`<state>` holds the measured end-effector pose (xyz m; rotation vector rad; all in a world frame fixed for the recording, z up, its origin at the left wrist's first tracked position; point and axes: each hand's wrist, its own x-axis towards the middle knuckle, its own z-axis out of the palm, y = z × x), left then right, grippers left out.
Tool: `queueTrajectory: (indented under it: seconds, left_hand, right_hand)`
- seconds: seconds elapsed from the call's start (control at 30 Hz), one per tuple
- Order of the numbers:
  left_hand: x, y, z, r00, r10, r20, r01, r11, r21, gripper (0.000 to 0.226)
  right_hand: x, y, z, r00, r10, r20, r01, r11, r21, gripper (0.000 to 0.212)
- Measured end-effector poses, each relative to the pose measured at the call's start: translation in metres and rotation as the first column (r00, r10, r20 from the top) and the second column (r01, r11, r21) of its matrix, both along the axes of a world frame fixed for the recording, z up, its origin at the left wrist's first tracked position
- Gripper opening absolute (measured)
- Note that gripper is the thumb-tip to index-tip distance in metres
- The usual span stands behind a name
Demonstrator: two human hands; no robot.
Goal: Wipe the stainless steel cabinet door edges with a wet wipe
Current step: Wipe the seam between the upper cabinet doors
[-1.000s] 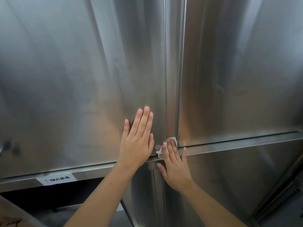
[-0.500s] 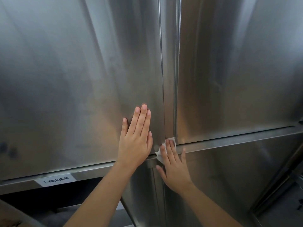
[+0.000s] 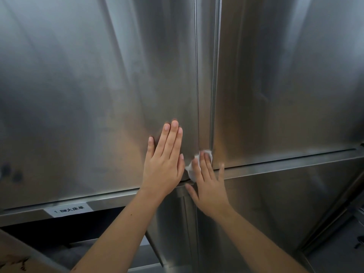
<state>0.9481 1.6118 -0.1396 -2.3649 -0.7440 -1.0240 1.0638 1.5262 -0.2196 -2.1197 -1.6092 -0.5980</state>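
Two tall stainless steel cabinet doors fill the view, the left door (image 3: 88, 99) and the right door (image 3: 285, 85), with a narrow vertical strip (image 3: 204, 75) between their edges. My left hand (image 3: 164, 164) lies flat on the left door near its lower right corner, fingers straight and pointing up. My right hand (image 3: 208, 184) presses a white wet wipe (image 3: 194, 168) with straight fingers against the bottom of the strip, where it meets the horizontal rail (image 3: 285, 168). Most of the wipe is hidden under the fingers.
A white label (image 3: 69, 210) with printed characters sticks to the rail at the lower left. Below it is a dark open compartment (image 3: 59, 233). A lower steel door (image 3: 275, 209) stands under the rail on the right. A cardboard corner (image 3: 11, 259) shows at the bottom left.
Both hands stay at the same spot on the cabinet. The view has shifted slightly, and the right hand with the wipe has barely moved along the strip's bottom.
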Motion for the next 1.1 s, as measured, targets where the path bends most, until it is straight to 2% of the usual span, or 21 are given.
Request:
queueTrajectory:
  seconds: [0.1,0.23,0.33,0.47,0.63,0.87,1.1]
  left_hand:
    - [0.0,0.002,0.0,1.0,0.006,-0.012,-0.006,1.0,0.01,0.059]
    - [-0.002,0.003,0.0,1.0,0.009,-0.024,-0.008,1.0,0.026,0.059]
    - [-0.004,0.003,0.001,0.999,0.021,-0.031,-0.019,0.998,0.063,0.06]
    - [-0.009,0.006,0.009,0.999,-0.004,-0.041,0.009,0.994,0.113,0.062]
    - [-0.007,0.019,0.048,0.998,-0.027,0.062,0.017,0.987,0.162,0.061]
    - [-0.006,0.037,0.121,0.987,-0.057,0.152,0.006,0.948,0.318,0.059]
    - [0.003,0.04,0.19,0.967,-0.098,0.236,0.001,0.925,0.379,0.056]
  right_hand:
    - [0.0,-0.011,-0.025,0.999,-0.04,0.021,0.043,0.985,-0.17,0.068]
    - [0.005,-0.009,-0.025,0.997,-0.037,0.07,0.05,0.981,-0.19,0.067]
    - [0.003,-0.008,-0.019,0.998,-0.041,0.049,0.046,0.993,-0.107,0.066]
    - [0.002,0.007,0.013,0.999,-0.035,0.031,0.033,0.996,0.083,0.07]
    - [0.009,0.025,0.076,0.995,0.031,0.09,-0.054,0.963,0.263,0.069]
    - [0.022,0.04,0.157,0.971,0.051,0.236,-0.14,0.915,0.378,0.075]
    - [0.03,0.051,0.24,0.945,0.011,0.326,-0.176,0.859,0.481,0.075]
